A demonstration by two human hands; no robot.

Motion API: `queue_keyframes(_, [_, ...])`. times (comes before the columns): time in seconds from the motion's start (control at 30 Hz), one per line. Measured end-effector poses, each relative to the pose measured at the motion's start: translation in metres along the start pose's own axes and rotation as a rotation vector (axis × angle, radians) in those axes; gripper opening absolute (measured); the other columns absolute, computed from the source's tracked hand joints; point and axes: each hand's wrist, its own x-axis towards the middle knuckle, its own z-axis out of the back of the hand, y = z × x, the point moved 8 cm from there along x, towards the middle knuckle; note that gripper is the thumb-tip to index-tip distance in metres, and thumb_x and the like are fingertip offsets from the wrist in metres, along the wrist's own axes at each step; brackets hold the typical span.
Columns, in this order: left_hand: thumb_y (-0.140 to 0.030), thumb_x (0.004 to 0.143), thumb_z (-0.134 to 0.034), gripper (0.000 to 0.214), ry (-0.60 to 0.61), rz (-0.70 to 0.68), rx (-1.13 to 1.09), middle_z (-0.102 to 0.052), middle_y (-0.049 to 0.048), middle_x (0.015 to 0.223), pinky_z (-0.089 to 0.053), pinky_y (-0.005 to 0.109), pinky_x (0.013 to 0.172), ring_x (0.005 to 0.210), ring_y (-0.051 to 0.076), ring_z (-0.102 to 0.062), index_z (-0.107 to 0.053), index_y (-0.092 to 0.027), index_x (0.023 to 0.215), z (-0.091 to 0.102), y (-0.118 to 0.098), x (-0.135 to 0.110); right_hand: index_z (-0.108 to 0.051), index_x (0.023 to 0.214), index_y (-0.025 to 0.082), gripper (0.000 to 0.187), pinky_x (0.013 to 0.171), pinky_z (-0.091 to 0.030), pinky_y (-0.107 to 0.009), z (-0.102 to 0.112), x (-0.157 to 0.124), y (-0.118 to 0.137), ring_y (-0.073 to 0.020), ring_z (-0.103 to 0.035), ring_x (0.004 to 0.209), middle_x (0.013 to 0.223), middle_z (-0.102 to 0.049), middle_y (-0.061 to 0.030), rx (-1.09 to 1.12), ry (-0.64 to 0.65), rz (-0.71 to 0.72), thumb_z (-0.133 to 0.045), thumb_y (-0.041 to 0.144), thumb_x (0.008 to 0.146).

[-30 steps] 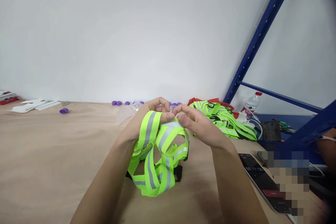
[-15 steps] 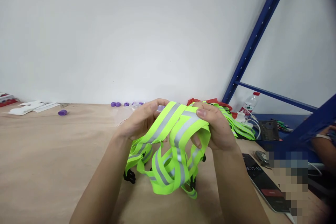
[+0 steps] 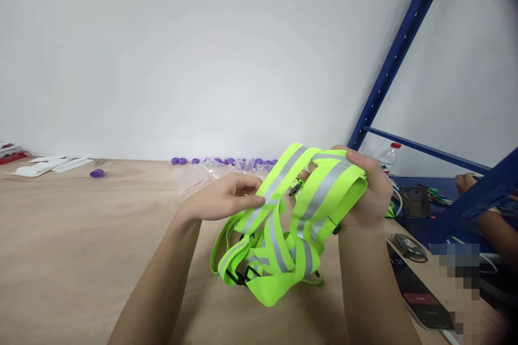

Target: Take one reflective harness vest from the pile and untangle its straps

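Note:
A neon-yellow reflective strap vest (image 3: 283, 237) with grey stripes and black buckles hangs in loops just above the wooden table (image 3: 81, 237). My right hand (image 3: 366, 188) grips the top of its bands, raised at the right. My left hand (image 3: 226, 199) pinches one band lower and to the left, fingers pointing right. The vest's lower loops touch the table in front of me.
Purple caps (image 3: 226, 161) and a clear plastic bag (image 3: 198, 175) lie by the wall. White papers (image 3: 52, 164) are far left. A phone (image 3: 421, 294) and a round metal disc (image 3: 408, 245) lie right. A water bottle (image 3: 387, 157) and blue shelving (image 3: 404, 48) stand behind; another person's arm (image 3: 489, 223) is at right.
My right hand has carried the vest's top up and to the right, stretching the bands. My left hand stayed lower, now pinching a single band. The pile of vests behind is now hidden.

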Motion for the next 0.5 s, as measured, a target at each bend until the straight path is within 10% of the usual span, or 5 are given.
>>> queue_keyframes(0.3, [-0.04, 0.096, -0.062, 0.026, 0.015, 0.0, -0.329, -0.058, -0.0074, 0.041, -0.04, 0.017, 0.035, 0.026, 0.01, -0.047, -0.053, -0.02, 0.11, 0.013, 0.008, -0.004, -0.062, 0.07, 0.029, 0.028, 0.078, -0.053, -0.045, 0.041, -0.001, 0.016, -0.0251, -0.067, 0.073, 0.066, -0.064, -0.0011, 0.259, -0.208, 0.093, -0.054, 0.046, 0.09])
queue_keyframes(0.5, [-0.042, 0.08, -0.079, 0.055, -0.061, -0.3, -0.482, -0.045, -0.016, 0.04, -0.063, 0.038, 0.073, 0.03, 0.006, -0.043, -0.051, -0.024, 0.124, 0.039, -0.015, -0.021, -0.069, 0.067, 0.031, 0.031, 0.085, -0.057, -0.048, 0.044, -0.004, 0.016, -0.0328, -0.068, 0.102, 0.077, -0.072, -0.0043, 0.321, -0.212, 0.1, -0.057, 0.048, 0.091])
